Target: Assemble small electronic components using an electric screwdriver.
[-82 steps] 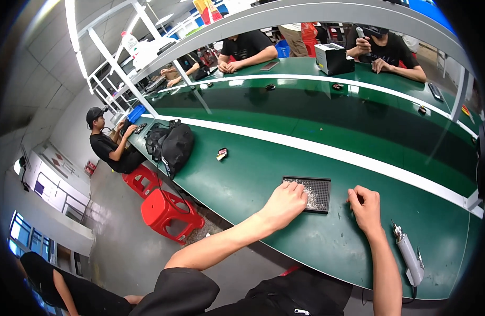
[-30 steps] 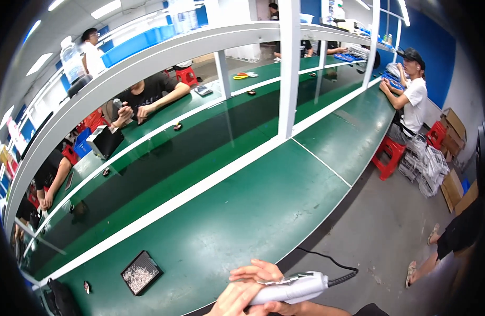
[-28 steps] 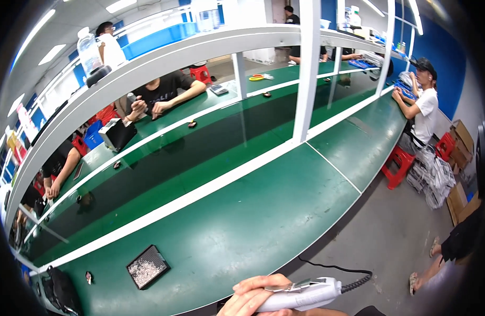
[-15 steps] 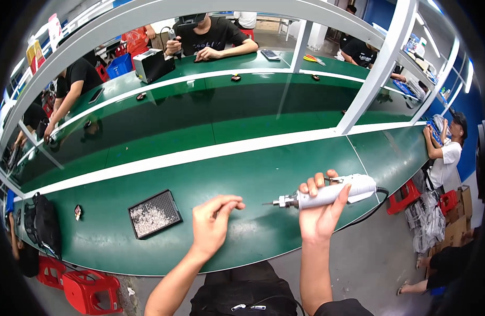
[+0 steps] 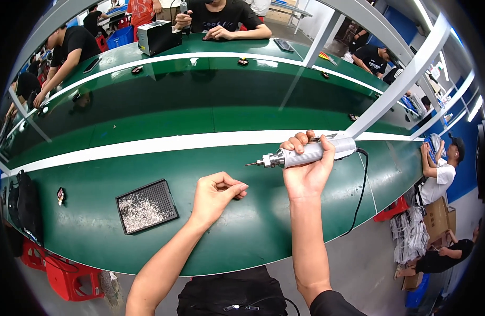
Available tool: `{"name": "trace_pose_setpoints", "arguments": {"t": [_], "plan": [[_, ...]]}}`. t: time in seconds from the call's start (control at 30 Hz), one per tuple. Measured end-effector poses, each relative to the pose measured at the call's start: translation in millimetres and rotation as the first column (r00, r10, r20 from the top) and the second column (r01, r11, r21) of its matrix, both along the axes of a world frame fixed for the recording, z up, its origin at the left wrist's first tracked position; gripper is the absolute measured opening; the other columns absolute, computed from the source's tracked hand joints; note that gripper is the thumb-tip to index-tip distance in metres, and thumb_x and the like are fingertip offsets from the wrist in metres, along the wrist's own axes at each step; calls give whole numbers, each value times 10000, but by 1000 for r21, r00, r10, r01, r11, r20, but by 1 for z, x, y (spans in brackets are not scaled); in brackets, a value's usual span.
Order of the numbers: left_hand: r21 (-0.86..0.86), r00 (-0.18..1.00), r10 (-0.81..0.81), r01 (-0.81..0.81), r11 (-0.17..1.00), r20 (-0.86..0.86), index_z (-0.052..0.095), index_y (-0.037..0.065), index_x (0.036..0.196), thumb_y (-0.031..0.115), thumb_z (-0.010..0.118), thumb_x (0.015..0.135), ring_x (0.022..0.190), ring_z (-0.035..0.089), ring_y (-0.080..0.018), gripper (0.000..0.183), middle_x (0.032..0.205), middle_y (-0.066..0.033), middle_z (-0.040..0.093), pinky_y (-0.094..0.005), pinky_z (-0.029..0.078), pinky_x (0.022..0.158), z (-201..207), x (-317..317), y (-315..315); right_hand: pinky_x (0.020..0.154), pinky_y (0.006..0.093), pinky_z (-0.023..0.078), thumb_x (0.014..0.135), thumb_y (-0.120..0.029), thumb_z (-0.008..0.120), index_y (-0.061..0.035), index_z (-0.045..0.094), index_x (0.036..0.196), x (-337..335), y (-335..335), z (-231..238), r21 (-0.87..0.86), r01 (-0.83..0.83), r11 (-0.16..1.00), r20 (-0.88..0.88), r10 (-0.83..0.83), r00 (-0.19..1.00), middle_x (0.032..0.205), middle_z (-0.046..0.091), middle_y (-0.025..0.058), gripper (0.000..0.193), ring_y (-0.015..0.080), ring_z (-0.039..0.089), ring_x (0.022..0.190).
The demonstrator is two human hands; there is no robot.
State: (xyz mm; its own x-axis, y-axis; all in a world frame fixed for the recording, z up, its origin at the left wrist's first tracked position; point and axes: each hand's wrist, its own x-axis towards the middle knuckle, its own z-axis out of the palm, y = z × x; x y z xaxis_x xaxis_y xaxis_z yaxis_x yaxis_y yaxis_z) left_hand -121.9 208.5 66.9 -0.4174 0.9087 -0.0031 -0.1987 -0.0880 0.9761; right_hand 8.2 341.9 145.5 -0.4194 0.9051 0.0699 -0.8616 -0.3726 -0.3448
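Observation:
An electric screwdriver (image 5: 311, 154), silver-grey with a thin bit pointing left, lies across my right hand (image 5: 307, 176). The fingers and thumb are closed round its body, palm turned up, above the green worktable (image 5: 253, 237). A black cord runs from its rear end down past the table's front edge. To the left of the bit, my left hand (image 5: 216, 196) is closed, thumb and fingertips pinched together. Whatever the pinch holds, if anything, is too small to make out. Left of that hand a black gridded tray (image 5: 171, 196) holds many tiny silvery screws (image 5: 142, 211).
A small dark part (image 5: 61, 196) and a black bag (image 5: 27, 208) lie at the table's left. White rails (image 5: 200, 142) border a dark conveyor strip (image 5: 200, 100) carrying small parts. A slanted frame post (image 5: 395, 79) rises on the right. Co-workers sit beyond. Red stools (image 5: 71, 276) stand below left.
The screwdriver and my right hand have moved up and left, its bit now tilted slightly lower. My left hand has risen a little, still pinched. The whole view has shifted slightly.

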Motion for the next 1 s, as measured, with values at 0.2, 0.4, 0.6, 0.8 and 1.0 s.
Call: {"name": "trace_pose_setpoints", "arguments": {"t": [0.2, 0.4, 0.6, 0.8, 1.0], "plan": [[31, 995, -52, 50, 998, 85, 642, -51, 882, 92, 556, 963, 719, 657, -135, 186, 774, -110, 683, -256, 547, 671, 0, 0, -11, 697, 331, 381, 862, -254, 570, -68, 507, 885, 1, -4, -12, 68, 12, 998, 101, -19, 995, 769, 440, 48, 197, 154, 403, 655], [117, 982, -169, 158, 980, 88, 517, 3, 819, 300, 419, 1036, 561, 482, -130, 380, 610, -47, 499, -269, 445, 566, -1, -6, -5, 701, 326, 377, 862, -246, 563, -73, 489, 908, 3, -4, -17, 6, -84, 996, 4, 84, 996, 766, 431, 45, 194, 150, 395, 651], [143, 919, -232, 196, 970, 318, 474, 22, 800, 283, 410, 1036, 542, 414, -133, 358, 594, -46, 442, -290, 405, 551, 8, 2, -7, 701, 325, 379, 859, -242, 558, -60, 509, 910, 0, -5, -27, -28, -136, 990, 13, 137, 991, 769, 462, 56, 196, 152, 405, 651], [137, 925, -230, 197, 971, 304, 474, 24, 802, 280, 410, 1036, 537, 407, -130, 353, 589, -47, 441, -290, 396, 544, 10, 3, -7, 687, 301, 369, 871, -218, 566, -68, 458, 915, -1, -8, -24, -7, -131, 991, 50, 131, 990, 762, 415, 31, 190, 124, 378, 637], [140, 921, -240, 205, 969, 307, 474, 26, 802, 286, 408, 1036, 527, 398, -130, 356, 585, -47, 437, -291, 393, 539, 10, 4, -8, 687, 301, 372, 871, -218, 565, -70, 462, 914, -1, -11, -23, 12, -141, 990, 57, 140, 989, 763, 422, 32, 185, 126, 382, 634]]}}
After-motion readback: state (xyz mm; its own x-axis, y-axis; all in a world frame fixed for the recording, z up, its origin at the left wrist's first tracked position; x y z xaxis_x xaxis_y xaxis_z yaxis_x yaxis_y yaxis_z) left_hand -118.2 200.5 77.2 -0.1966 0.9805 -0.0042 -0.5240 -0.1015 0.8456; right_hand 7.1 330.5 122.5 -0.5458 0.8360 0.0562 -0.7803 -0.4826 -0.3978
